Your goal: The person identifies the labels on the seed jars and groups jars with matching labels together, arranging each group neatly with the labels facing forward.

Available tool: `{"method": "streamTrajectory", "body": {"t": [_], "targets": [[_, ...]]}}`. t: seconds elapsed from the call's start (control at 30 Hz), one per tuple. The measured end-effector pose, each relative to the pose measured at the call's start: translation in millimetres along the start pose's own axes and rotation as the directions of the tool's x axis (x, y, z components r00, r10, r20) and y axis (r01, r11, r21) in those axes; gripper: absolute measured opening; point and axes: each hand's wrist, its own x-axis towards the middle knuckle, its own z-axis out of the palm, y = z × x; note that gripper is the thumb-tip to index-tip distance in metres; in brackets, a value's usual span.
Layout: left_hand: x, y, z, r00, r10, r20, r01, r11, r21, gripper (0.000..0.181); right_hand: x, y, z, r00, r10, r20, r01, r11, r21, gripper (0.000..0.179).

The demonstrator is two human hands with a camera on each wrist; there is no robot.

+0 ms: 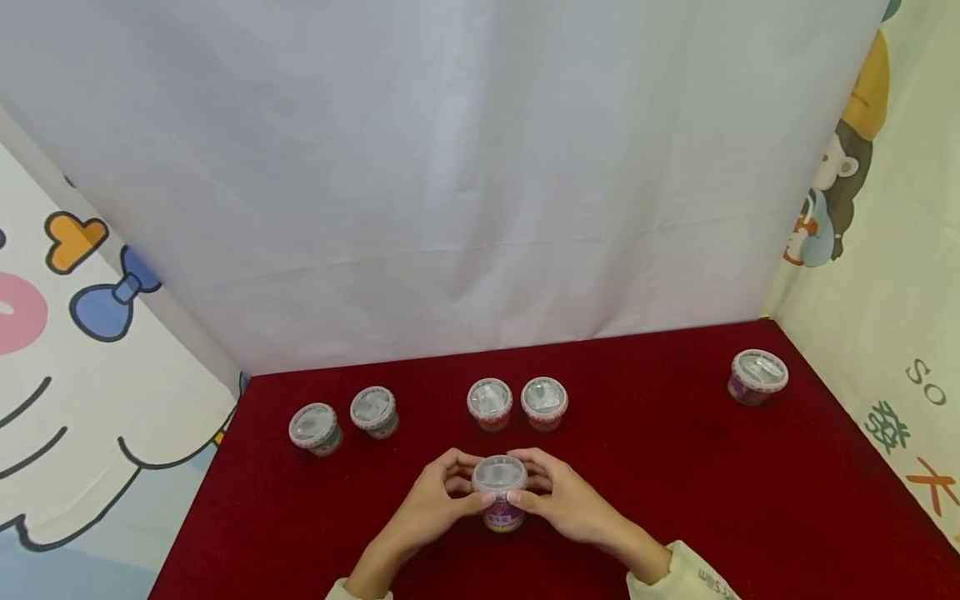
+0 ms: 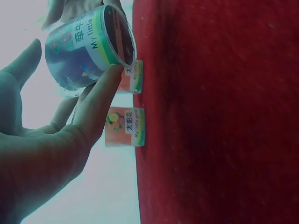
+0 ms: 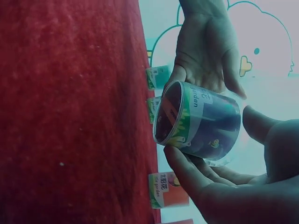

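Note:
A small lidded plastic cup (image 1: 502, 512) with a purple label sits between both hands near the front of the table. Its label reads "My little garden" in the left wrist view. The left hand (image 1: 433, 498) grips the cup from its left side, thumb at the front by the lid rim. From the opposite side the right hand (image 1: 568, 502) holds it the same way, the two thumbs close together. The right wrist view shows the base of the cup (image 3: 212, 123), raised off the red cloth. The clear lid faces up in the head view.
Two green-labelled cups (image 1: 315, 428) stand at the left on the red tablecloth (image 1: 675, 517). Two orange-labelled cups (image 1: 491, 403) are just beyond the hands. Another purple cup (image 1: 756, 377) stands far right. A white curtain (image 1: 480, 167) hangs behind the table.

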Motion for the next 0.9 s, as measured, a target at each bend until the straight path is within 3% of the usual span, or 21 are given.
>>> {"method": "streamTrajectory", "body": {"t": [0.23, 0.53, 0.9], "targets": [[-5.4, -7.7, -5.9, 1.000, 0.005, 0.000, -0.005, 1.000, 0.024, 0.048, 2.2, 4.9, 6.9, 1.000, -0.015, 0.027, 0.015, 1.000, 0.006, 0.056], [-9.6, -12.3, -10.0, 1.000, 0.014, 0.014, -0.014, 1.000, -0.003, 0.053, 3.7, 10.3, 10.5, 0.997, -0.058, 0.042, 0.057, 0.998, 0.012, 0.059], [-11.6, -23.6, -11.6, 0.999, -0.011, 0.052, 0.012, 0.999, -0.033, 0.055, 3.2, 15.5, 16.1, 0.998, -0.049, 0.036, 0.049, 0.999, 0.005, 0.060]]}}
